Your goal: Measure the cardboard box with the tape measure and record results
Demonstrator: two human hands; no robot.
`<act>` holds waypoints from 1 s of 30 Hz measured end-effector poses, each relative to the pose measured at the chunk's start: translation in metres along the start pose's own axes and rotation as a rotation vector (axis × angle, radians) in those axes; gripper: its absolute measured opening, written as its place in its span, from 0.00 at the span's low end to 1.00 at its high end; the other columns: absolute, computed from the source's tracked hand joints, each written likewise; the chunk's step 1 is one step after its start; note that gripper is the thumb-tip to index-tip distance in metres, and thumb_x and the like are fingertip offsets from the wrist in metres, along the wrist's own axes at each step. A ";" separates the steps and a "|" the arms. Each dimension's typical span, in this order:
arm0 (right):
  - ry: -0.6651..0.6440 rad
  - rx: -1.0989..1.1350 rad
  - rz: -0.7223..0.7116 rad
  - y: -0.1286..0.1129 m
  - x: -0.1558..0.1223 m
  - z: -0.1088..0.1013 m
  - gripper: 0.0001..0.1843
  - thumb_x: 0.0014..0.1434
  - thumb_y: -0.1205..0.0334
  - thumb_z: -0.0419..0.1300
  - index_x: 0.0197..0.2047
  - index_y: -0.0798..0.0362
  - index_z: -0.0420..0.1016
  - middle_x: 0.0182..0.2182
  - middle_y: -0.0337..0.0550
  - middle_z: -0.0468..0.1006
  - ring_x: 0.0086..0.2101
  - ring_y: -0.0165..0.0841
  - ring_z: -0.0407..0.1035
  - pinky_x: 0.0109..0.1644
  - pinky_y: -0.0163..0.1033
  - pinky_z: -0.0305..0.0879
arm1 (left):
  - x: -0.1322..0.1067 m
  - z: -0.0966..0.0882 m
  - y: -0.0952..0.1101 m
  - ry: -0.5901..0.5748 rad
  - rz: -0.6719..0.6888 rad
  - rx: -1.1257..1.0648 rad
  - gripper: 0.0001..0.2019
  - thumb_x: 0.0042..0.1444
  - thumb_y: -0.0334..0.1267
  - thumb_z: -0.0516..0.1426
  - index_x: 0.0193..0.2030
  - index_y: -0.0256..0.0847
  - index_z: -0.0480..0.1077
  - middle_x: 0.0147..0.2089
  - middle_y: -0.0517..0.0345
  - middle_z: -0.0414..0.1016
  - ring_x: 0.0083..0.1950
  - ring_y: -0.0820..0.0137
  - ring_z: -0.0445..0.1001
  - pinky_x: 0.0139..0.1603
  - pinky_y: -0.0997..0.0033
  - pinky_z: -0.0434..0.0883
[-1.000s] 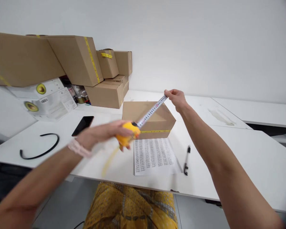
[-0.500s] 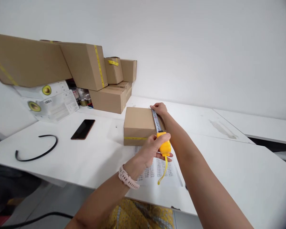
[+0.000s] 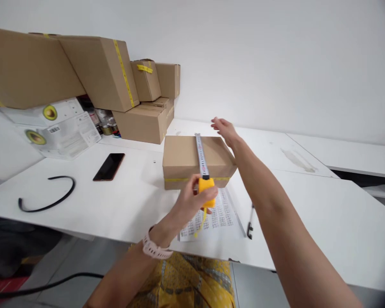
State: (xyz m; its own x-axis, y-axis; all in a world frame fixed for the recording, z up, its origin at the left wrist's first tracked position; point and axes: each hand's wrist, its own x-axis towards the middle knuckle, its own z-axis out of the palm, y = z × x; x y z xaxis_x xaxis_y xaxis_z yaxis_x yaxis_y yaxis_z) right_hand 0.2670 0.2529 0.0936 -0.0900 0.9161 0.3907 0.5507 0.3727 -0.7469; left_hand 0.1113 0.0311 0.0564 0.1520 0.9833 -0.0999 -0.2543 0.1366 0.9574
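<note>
Holding a yellow plastic tape measure (image 3: 205,184) in the left hand (image 3: 188,202), clamped around its case, at the front side of a low brown cardboard box (image 3: 179,153), between the front and back edges of the white tabletop (image 3: 115,207). Running the silvery, number-marked blade (image 3: 200,155) over the box top to its far edge; impossible to tell about contact with the cardboard. Well apart from the left hand, the right hand (image 3: 226,131), loosely bent and clear of the blade, near the tabletop's back edge. Toward the front edge, a white paper sheet (image 3: 223,209) covered in dark columns and, just beside it, a slim black-tipped pen (image 3: 250,230), partly hidden. Nearer the left front corner, a flat black rectangular phone (image 3: 109,167) and a curved black strip (image 3: 69,194).
</note>
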 end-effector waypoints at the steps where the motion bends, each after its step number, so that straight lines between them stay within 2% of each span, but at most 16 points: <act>1: 0.037 0.009 0.045 0.007 0.005 -0.007 0.32 0.67 0.33 0.43 0.48 0.49 0.74 0.42 0.50 0.80 0.39 0.38 0.73 0.42 0.42 0.69 | -0.007 -0.011 0.000 0.019 0.051 0.027 0.26 0.50 0.50 0.68 0.50 0.43 0.65 0.39 0.59 0.70 0.36 0.67 0.78 0.28 0.73 0.75; 3: 0.139 -0.005 0.148 0.023 0.003 -0.021 0.35 0.66 0.32 0.41 0.43 0.52 0.76 0.36 0.51 0.80 0.38 0.38 0.73 0.44 0.43 0.68 | -0.018 -0.035 -0.001 0.105 0.148 0.111 0.28 0.50 0.49 0.68 0.54 0.44 0.64 0.40 0.58 0.73 0.37 0.67 0.78 0.31 0.71 0.77; 5: 0.142 -0.075 0.218 0.039 -0.019 -0.033 0.37 0.65 0.29 0.42 0.41 0.52 0.77 0.29 0.49 0.78 0.35 0.39 0.73 0.44 0.44 0.68 | -0.022 -0.060 -0.003 0.238 0.235 0.209 0.30 0.49 0.48 0.69 0.56 0.45 0.64 0.40 0.59 0.74 0.37 0.67 0.78 0.34 0.70 0.78; 8: -0.008 -0.076 0.267 0.053 -0.067 -0.041 0.40 0.63 0.26 0.42 0.48 0.51 0.78 0.28 0.46 0.78 0.30 0.37 0.71 0.40 0.42 0.68 | -0.017 -0.090 -0.009 0.372 0.317 0.281 0.34 0.45 0.46 0.70 0.57 0.45 0.64 0.40 0.60 0.74 0.36 0.68 0.77 0.34 0.69 0.78; 10: -0.108 -0.010 0.259 0.054 -0.092 -0.037 0.41 0.62 0.26 0.44 0.56 0.50 0.75 0.32 0.46 0.79 0.29 0.35 0.71 0.37 0.41 0.68 | -0.010 -0.103 -0.011 0.394 0.328 0.276 0.35 0.43 0.47 0.71 0.56 0.45 0.64 0.41 0.61 0.74 0.35 0.68 0.77 0.33 0.68 0.78; 12: -0.160 0.037 0.233 0.052 -0.104 -0.030 0.41 0.61 0.26 0.48 0.62 0.50 0.70 0.36 0.47 0.80 0.30 0.34 0.71 0.36 0.40 0.68 | -0.003 -0.110 -0.010 0.372 0.304 0.248 0.34 0.42 0.48 0.71 0.54 0.44 0.65 0.42 0.60 0.74 0.34 0.68 0.78 0.31 0.67 0.78; 14: -0.154 0.020 0.211 0.049 -0.106 -0.025 0.43 0.60 0.28 0.54 0.65 0.51 0.68 0.39 0.48 0.81 0.33 0.35 0.72 0.38 0.41 0.69 | 0.002 -0.113 -0.006 0.318 0.270 0.202 0.31 0.43 0.50 0.70 0.51 0.43 0.66 0.43 0.58 0.74 0.34 0.66 0.79 0.29 0.66 0.78; 16: -0.117 -0.016 0.202 0.042 -0.102 -0.026 0.43 0.58 0.30 0.57 0.64 0.55 0.69 0.41 0.50 0.81 0.36 0.38 0.73 0.42 0.42 0.69 | 0.003 -0.113 0.004 0.282 0.270 0.158 0.28 0.44 0.51 0.69 0.49 0.42 0.66 0.43 0.57 0.73 0.33 0.66 0.80 0.27 0.67 0.78; 18: -0.055 -0.026 0.193 0.030 -0.098 -0.033 0.40 0.60 0.31 0.57 0.61 0.56 0.72 0.43 0.53 0.81 0.40 0.40 0.73 0.45 0.44 0.69 | 0.001 -0.111 0.019 0.279 0.306 0.128 0.26 0.46 0.51 0.68 0.47 0.41 0.67 0.43 0.57 0.73 0.31 0.66 0.80 0.26 0.68 0.77; 21: 0.027 -0.056 0.147 0.006 -0.098 -0.048 0.34 0.63 0.34 0.54 0.60 0.50 0.74 0.43 0.50 0.82 0.41 0.41 0.74 0.46 0.45 0.67 | -0.005 -0.105 0.046 0.293 0.338 0.124 0.23 0.47 0.49 0.67 0.45 0.40 0.68 0.43 0.57 0.73 0.29 0.67 0.79 0.22 0.70 0.76; 24: 0.017 -0.182 0.106 -0.010 -0.099 -0.056 0.28 0.65 0.36 0.50 0.47 0.48 0.80 0.36 0.47 0.82 0.36 0.41 0.72 0.41 0.44 0.64 | -0.006 -0.099 0.065 0.289 0.308 0.137 0.22 0.47 0.49 0.67 0.44 0.39 0.69 0.42 0.56 0.73 0.28 0.67 0.79 0.21 0.71 0.75; 26: 0.026 -0.299 0.105 -0.011 -0.097 -0.056 0.30 0.66 0.35 0.47 0.36 0.48 0.80 0.32 0.47 0.80 0.35 0.42 0.71 0.40 0.45 0.63 | -0.005 -0.096 0.072 0.273 0.274 0.140 0.22 0.48 0.50 0.66 0.44 0.38 0.69 0.41 0.55 0.74 0.28 0.67 0.79 0.21 0.70 0.74; 28: 0.102 -0.411 0.052 -0.008 -0.092 -0.052 0.32 0.66 0.34 0.46 0.30 0.48 0.78 0.33 0.49 0.79 0.40 0.44 0.70 0.42 0.46 0.63 | -0.006 -0.091 0.074 0.279 0.269 0.150 0.22 0.48 0.50 0.65 0.44 0.38 0.69 0.40 0.54 0.74 0.28 0.67 0.79 0.21 0.70 0.74; 30: 0.195 -0.465 -0.073 -0.004 -0.083 -0.048 0.32 0.66 0.35 0.46 0.27 0.49 0.76 0.39 0.52 0.78 0.46 0.47 0.68 0.48 0.49 0.63 | -0.012 -0.083 0.071 0.275 0.290 0.161 0.21 0.50 0.49 0.65 0.45 0.37 0.69 0.41 0.53 0.75 0.29 0.67 0.79 0.22 0.70 0.74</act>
State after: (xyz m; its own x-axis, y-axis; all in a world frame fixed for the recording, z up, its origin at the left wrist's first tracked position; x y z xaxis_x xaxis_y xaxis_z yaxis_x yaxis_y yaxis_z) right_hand 0.3119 0.1684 0.0899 -0.0100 0.8289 0.5594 0.8640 0.2887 -0.4124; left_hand 0.0119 0.0390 0.1027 -0.1699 0.9765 0.1323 -0.0932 -0.1496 0.9843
